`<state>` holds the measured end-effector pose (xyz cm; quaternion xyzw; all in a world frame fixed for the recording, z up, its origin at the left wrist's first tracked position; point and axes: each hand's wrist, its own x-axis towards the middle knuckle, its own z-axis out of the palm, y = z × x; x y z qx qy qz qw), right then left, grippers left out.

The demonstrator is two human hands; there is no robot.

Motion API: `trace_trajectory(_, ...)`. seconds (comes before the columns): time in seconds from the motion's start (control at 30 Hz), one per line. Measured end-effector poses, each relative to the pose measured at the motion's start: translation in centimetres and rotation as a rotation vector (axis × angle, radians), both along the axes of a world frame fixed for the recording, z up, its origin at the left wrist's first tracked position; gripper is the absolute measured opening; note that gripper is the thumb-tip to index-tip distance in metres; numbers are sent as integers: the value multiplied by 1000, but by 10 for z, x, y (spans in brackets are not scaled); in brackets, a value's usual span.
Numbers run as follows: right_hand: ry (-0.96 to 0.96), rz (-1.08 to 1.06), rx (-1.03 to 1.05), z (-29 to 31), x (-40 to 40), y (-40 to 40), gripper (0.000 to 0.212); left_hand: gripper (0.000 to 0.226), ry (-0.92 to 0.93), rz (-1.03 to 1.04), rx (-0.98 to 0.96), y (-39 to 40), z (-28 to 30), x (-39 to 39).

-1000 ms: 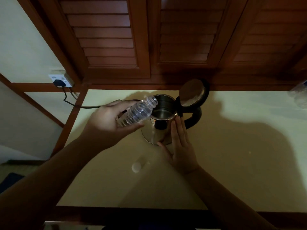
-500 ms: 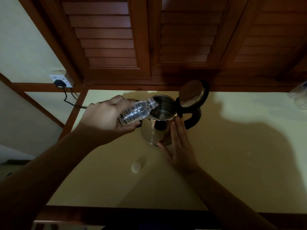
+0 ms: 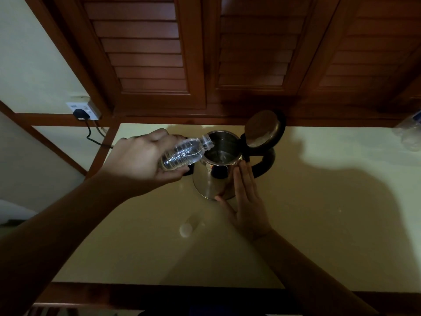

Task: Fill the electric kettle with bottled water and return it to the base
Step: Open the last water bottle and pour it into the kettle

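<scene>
A steel electric kettle (image 3: 209, 181) with a black handle stands on the pale counter (image 3: 319, 224), its lid (image 3: 262, 128) hinged up and open. My left hand (image 3: 141, 158) grips a clear ribbed water bottle (image 3: 184, 152), tilted so its uncapped mouth reaches over the kettle's left rim. Water shows inside the kettle. My right hand (image 3: 246, 201) rests flat against the kettle's near side, fingers straight. A dark base (image 3: 189, 173) peeks out behind my left hand, mostly hidden.
A white bottle cap (image 3: 186, 229) lies on the counter in front of the kettle. A black plug (image 3: 79, 114) sits in a wall socket at left, its cord running toward the kettle. Another clear bottle (image 3: 410, 133) lies at the right edge. Louvred wooden doors stand behind.
My left hand has tipped the bottle further and brought its mouth over the kettle's opening. My right hand has stayed against the kettle.
</scene>
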<state>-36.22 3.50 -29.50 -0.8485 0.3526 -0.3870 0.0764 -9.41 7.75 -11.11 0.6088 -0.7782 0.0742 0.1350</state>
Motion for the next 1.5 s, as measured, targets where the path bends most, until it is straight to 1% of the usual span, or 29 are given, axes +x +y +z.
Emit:
trace_trajectory(0.67, -3, 7, 10, 2, -2, 1, 104, 71, 7, -59, -30, -6, 9, -1)
trace_trajectory(0.83, 2, -24, -31, 6, -3, 4, 108, 72, 6, -72, -25, -6, 7, -2)
trace_trajectory(1.0, -22, -30, 37, 9, -1, 6, 109, 71, 16, -84, -20, -7, 8, -2)
trace_trajectory(1.13, -14, -6, 50, 10, -1, 6, 113, 72, 1, -84, -28, -7, 10, -1)
trace_trajectory(1.5, 6, -40, 82, 8, 1, 9, 102, 72, -69, -88, -22, -10, 15, -2)
